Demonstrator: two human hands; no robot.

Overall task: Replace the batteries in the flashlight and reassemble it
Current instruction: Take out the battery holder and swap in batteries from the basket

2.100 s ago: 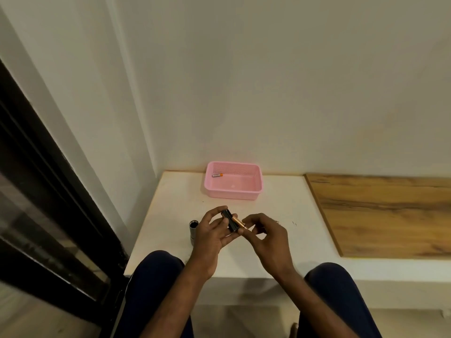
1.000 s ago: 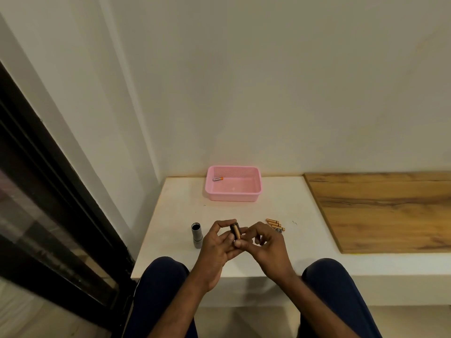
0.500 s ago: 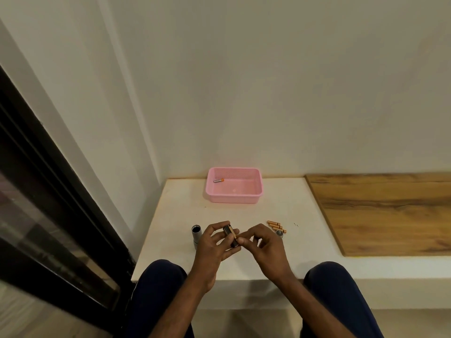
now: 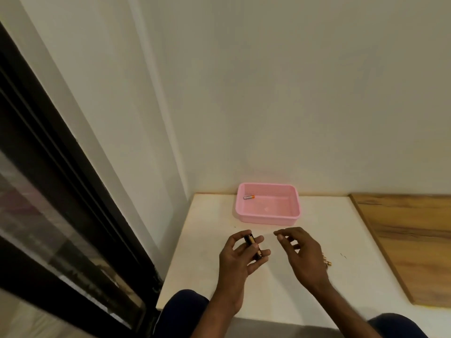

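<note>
My left hand (image 4: 240, 258) grips a small black battery holder (image 4: 253, 247) with gold-coloured batteries in it, held above the white table (image 4: 210, 240). My right hand (image 4: 301, 254) hovers just to its right, fingers spread, holding nothing. A few gold loose batteries (image 4: 327, 262) peek out from behind my right hand on the table. One battery with an orange end (image 4: 249, 197) lies in the pink basket (image 4: 267, 219) at the back. The grey flashlight body is hidden, probably behind my left hand.
A wooden board (image 4: 410, 240) covers the right part of the surface. A dark window frame (image 4: 61, 191) runs along the left, and a white wall stands behind. My knees in dark trousers (image 4: 185, 311) are at the table's front edge.
My right hand has let go of the battery holder and moved off to the right, fingers opening. The left hand keeps the holder. The camera has shifted, so the flashlight body is out of sight.
</note>
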